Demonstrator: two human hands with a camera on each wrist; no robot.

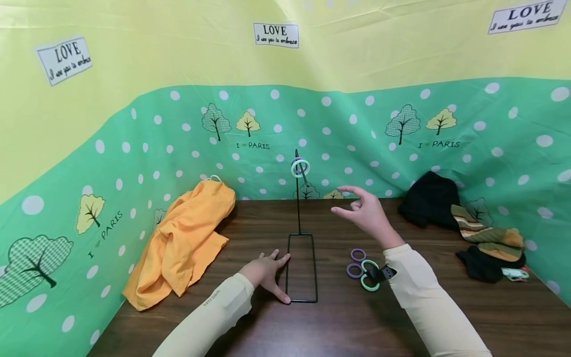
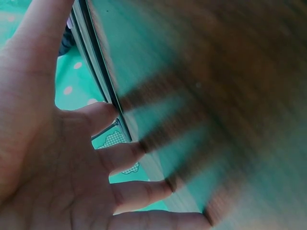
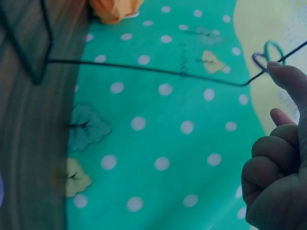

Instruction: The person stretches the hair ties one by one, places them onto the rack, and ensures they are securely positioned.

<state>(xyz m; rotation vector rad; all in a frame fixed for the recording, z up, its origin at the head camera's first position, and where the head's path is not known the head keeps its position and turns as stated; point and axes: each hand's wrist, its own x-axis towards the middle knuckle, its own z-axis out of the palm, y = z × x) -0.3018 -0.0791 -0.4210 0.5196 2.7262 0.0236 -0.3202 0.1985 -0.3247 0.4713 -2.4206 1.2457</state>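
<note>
Left hand (image 1: 266, 273): lies flat on the wooden table (image 1: 339, 327), fingers spread and straight, fingertips against the left side of the rectangular base of the black wire stand (image 1: 301, 267); holds nothing. Right hand (image 1: 363, 210): raised above the table, just right of the stand's upright rod and apart from it, thumb and forefinger extended toward the rod, the remaining fingers loosely curled; holds nothing. Wire stand: upright at table centre; its angled hook carries two rings (image 1: 300, 167), one purple, one pale green, hanging near the top. Loose rings (image 1: 361, 270): a small cluster, purple and green, on the table right of the base, beneath the right forearm. Orange cloth (image 1: 183, 243): heaped at far left. Dark and striped garments (image 1: 468, 228): piled at far right.
</note>
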